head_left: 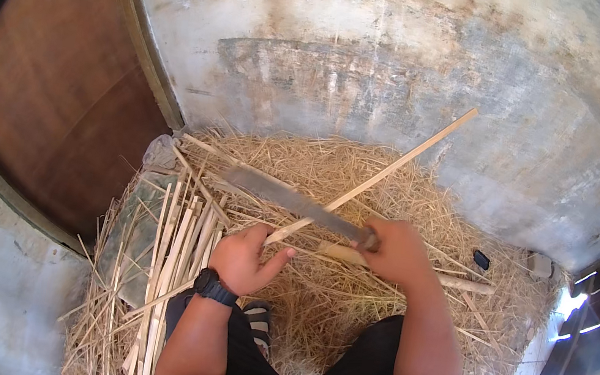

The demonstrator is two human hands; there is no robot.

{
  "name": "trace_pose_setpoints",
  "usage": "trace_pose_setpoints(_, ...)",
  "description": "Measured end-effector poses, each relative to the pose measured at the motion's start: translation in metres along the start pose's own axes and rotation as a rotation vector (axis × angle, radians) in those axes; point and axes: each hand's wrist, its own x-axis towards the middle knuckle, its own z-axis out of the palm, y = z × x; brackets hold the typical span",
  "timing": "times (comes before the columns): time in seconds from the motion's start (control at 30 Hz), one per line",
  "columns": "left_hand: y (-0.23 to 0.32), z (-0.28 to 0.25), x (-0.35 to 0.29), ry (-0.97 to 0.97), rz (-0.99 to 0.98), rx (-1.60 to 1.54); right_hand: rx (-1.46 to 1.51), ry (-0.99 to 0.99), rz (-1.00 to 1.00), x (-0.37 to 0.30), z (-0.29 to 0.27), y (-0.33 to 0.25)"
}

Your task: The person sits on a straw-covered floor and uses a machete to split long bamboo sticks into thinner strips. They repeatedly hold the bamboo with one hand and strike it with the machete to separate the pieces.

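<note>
My right hand (394,253) is closed around the handle of a machete (290,200). Its broad grey blade, a little blurred, points to the upper left and lies across a long pale strip of split bamboo or wood (387,170). The lower end of that strip is at my left hand (240,260), whose fingers close on it while the thumb sticks out to the side. From there the strip slants up to the right toward the wall. Beneath the machete, near my right hand, a thicker pale piece (343,253) lies on the straw.
Many thin split strips (173,246) are heaped at my left. Straw (328,314) covers the ground around my sandalled foot (258,322). A stained wall (409,65) stands ahead, a brown door (68,93) at left. A small black object (482,259) and grey block (539,264) lie right.
</note>
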Motion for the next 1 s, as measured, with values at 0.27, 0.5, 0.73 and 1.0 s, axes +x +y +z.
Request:
trace_pose_setpoints(0.27, -0.002, 0.003, 0.0, 0.024, -0.009, -0.004, -0.052, 0.029, -0.086, -0.004, 0.01, -0.013)
trace_pose_setpoints(0.5, 0.002, 0.003, 0.002, 0.018, -0.031, 0.03, 0.103, 0.084, 0.034, 0.004, 0.001, 0.0)
trace_pose_setpoints(0.73, -0.001, 0.001, 0.001, -0.03, -0.015, 0.036, 0.121, 0.015, 0.139, 0.007, -0.003, 0.023)
trace_pose_setpoints(1.0, -0.01, 0.002, -0.001, -0.122, -0.007, -0.037, -0.011, 0.01, -0.097, 0.001, 0.018, 0.005)
